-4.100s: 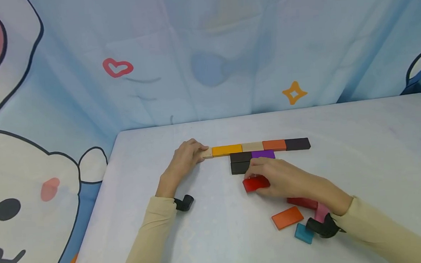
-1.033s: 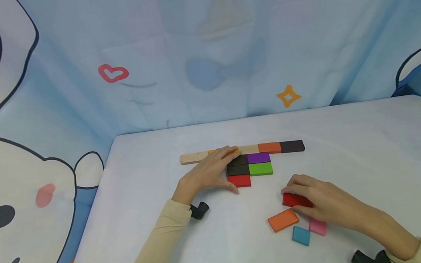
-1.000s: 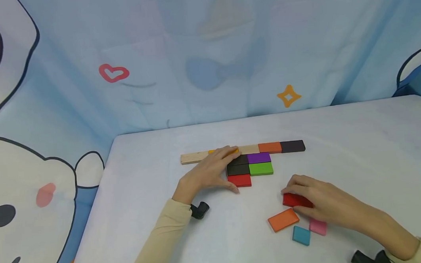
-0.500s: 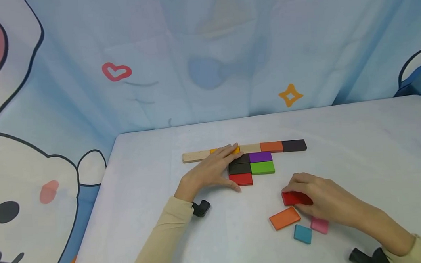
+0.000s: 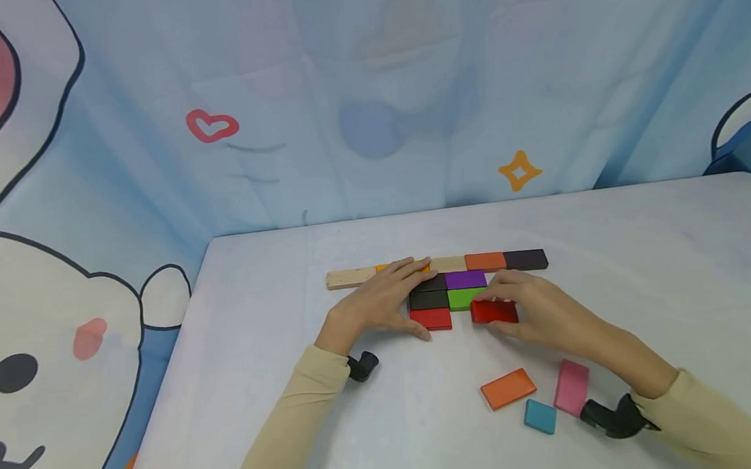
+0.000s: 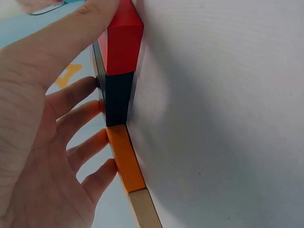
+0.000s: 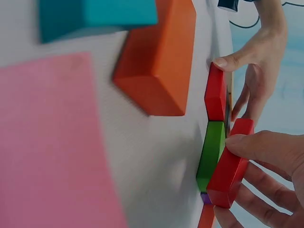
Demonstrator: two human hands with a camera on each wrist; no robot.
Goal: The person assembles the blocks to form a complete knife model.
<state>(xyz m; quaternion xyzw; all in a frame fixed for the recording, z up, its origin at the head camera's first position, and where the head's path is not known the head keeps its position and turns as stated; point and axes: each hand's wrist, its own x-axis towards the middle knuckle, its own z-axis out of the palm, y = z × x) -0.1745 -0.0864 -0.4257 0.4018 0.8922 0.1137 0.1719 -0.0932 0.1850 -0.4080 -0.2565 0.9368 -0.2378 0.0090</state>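
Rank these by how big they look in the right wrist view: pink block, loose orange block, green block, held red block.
1. pink block
2. loose orange block
3. held red block
4. green block
Nearness to the camera enlarges the pink block, so true sizes stay unsure.

Here's bare wood on the pale end block (image 5: 350,279), matt and unpainted-looking; the held red block (image 7: 227,179) is smooth, with a soft sheen. Beneath, the white table cover (image 6: 228,118) reads as matt cloth, finely textured. Behind, creased cloth for the blue backdrop (image 5: 296,175); cloth sleeves (image 5: 282,423), too, and black, plastic-looking wrist cameras (image 5: 617,418).
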